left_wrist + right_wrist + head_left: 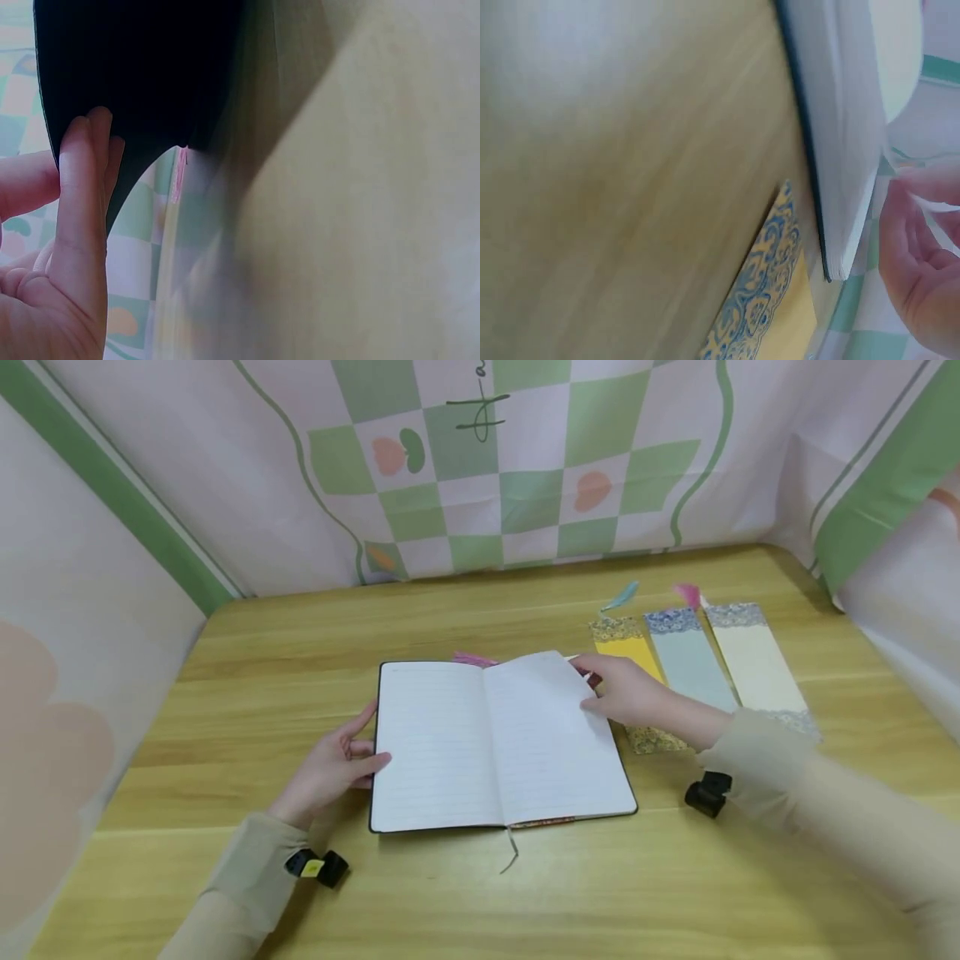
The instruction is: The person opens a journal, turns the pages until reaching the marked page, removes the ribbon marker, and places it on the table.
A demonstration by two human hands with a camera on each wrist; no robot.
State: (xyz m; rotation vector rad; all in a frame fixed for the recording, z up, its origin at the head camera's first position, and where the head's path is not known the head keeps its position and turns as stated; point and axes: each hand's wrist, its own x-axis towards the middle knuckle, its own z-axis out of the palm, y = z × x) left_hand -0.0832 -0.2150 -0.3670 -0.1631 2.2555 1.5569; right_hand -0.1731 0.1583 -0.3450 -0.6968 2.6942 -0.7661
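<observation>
An open notebook (435, 743) with lined white pages and a dark cover lies in the middle of the table. My left hand (330, 772) holds its left edge, thumb on the page and fingers behind the black cover (142, 60), which stands lifted off the wood in the left wrist view. My right hand (626, 693) pinches a right-hand page (551, 735) near its upper outer corner, and that page bows upward. A pink tassel (474, 658) sticks out past the notebook's top edge. Below the bottom edge hangs a thin ribbon (513, 852).
Right of the notebook lie a yellow bookmark (626, 647) partly under my right hand, a pale blue bookmark (690, 656) and a cream bookmark (757, 660), with tassels at the top. A checked curtain (465, 485) hangs behind the wooden table (247, 710).
</observation>
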